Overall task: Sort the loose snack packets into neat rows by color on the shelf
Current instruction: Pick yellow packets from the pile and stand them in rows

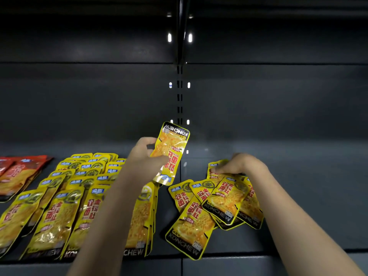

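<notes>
My left hand (143,154) holds one yellow packet (170,152) upside down above the shelf, thumb across its lower half. My right hand (241,164) rests on the far end of a loose pile of yellow packets (211,208) on the right shelf board, fingers bent down onto the top packets. Left of my left arm, yellow packets lie in overlapping rows (59,200). Red packets (18,174) lie stacked at the far left edge.
The dark grey shelf (308,196) runs the full width, with a seam at the middle and a slotted upright (179,96) in the back panel. Its front lip (239,263) is near the bottom. Bare board lies right of the loose pile.
</notes>
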{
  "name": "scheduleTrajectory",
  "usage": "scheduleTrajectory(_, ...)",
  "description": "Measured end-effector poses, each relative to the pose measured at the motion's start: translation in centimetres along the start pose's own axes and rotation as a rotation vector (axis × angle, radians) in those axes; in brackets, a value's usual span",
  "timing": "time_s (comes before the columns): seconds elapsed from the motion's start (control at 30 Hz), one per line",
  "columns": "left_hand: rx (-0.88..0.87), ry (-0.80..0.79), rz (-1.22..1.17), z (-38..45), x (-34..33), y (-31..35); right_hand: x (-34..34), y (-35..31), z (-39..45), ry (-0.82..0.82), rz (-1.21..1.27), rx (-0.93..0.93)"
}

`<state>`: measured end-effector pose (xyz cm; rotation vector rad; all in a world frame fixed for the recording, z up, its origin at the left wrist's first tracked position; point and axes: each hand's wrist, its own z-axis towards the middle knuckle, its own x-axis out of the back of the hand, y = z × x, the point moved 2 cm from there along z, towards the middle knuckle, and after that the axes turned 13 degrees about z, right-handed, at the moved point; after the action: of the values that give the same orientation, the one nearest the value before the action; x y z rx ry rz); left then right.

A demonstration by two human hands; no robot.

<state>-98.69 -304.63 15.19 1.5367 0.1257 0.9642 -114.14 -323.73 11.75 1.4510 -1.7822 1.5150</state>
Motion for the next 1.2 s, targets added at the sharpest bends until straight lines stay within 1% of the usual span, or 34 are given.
scheduleTrajectory(0.07, 0.02, 0.037, -0.043, -1.1, -0.1, -0.5, -0.2, -0.3, -0.2, -0.018, -0.012, 0.031)
scheduleTrajectory(0.2, 0.04, 0.043, -0.102, -2.9, -0.5, -1.0, -1.0, -0.6, 0.0, 0.003, 0.094, 0.102)
scheduleTrajectory(0.27, 0.033, 0.046, -0.111, -3.5, -0.6, -1.3, -1.3, -0.7, 0.5, 0.122, 0.131, 0.181)
scheduleTrajectory(0.33, 0.022, 0.043, -0.121, -4.0, -0.6, -1.6, -1.3, -0.6, 0.7, 0.234, 0.221, 0.221)
scheduleTrajectory(0.47, -0.018, 0.056, -0.117, -4.5, -0.2, -1.7, -1.0, -0.5, 0.8, 0.333, 0.435, 0.285)
scheduleTrajectory(0.6, -0.081, 0.111, -0.094, -4.8, 0.6, -1.9, 0.4, -1.1, -0.2, 0.447, 0.715, 0.413)
scheduleTrajectory(0.7, -0.098, 0.224, -0.184, -4.8, 1.4, -2.0, 1.6, -1.7, -1.1, 0.513, 0.9, 0.514)
scheduleTrajectory(0.8, -0.117, 0.331, -0.225, -4.8, 1.9, -1.7, 2.1, -2.3, -3.3, 0.611, 0.972, 0.609)
scheduleTrajectory(0.83, -0.105, 0.35, -0.289, -4.7, 1.9, -1.8, 2.1, -2.5, -4.2, 0.654, 0.966, 0.636)
scheduleTrajectory(0.9, -0.066, 0.354, -0.502, -4.6, 2.0, -1.6, 1.9, -3.0, -6.4, 0.704, 0.954, 0.659)
scheduleTrajectory(0.93, -0.049, 0.333, -0.58, -4.6, 2.0, -1.4, 1.6, -3.1, -7.4, 0.709, 0.956, 0.66)
scheduleTrajectory(0.97, -0.045, 0.315, -0.604, -4.6, 2.0, -1.4, 1.2, -3.1, -7.9, 0.703, 0.958, 0.646)
scheduleTrajectory(1.03, -0.04, 0.287, -0.586, -4.7, 1.9, -1.6, 0.0, -3.0, -8.7, 0.647, 0.97, 0.569)
scheduleTrajectory(1.2, -0.039, 0.26, -0.474, -4.7, 2.2, -2.6, -3.0, -2.4, -9.5, 0.43, 1.115, 0.421)
